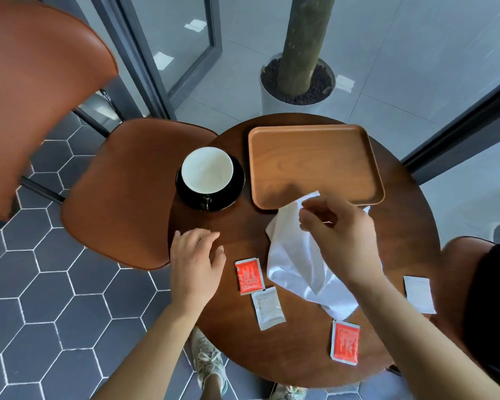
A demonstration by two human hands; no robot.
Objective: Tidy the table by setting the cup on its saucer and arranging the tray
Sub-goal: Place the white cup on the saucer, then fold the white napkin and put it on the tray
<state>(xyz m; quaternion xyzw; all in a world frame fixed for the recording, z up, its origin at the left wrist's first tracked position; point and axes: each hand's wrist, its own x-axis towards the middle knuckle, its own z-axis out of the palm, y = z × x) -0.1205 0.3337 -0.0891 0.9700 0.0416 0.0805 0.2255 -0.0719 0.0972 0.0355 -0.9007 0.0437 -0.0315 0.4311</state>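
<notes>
Over the near edge of the tray (315,129), the right hand (341,235) pinches a white napkin (295,261) between thumb and fingertips. The cloth hangs in loose folds, its lower end trailing down to the tabletop (300,368). The left hand (195,261) is released, palm down with fingers loosely spread near the tabletop's left edge; whether it touches the wood cannot be told.

The cup (207,170) already sits on its saucer (234,194), just left of the tray, so that part looks finished. The tray is bare, and the step in hand seems to be laying the napkin into it.

To do it well, the hand should lift enough for the trailing end to come clear of the tabletop before moving forward. Otherwise the cloth may sweep the red sachet (249,275) and white sachet (268,308) lying just beside it, or the other red sachet (345,342) near its lower tip. Thin cloth will likely crumple if dropped, so the free left hand could take a second corner and help set it down flat, squared to the tray's rim. Room should be left for the sachets, including the other white sachet (419,294) off to the right. The cup stands close, so any reach on that side should stay gentle.
</notes>
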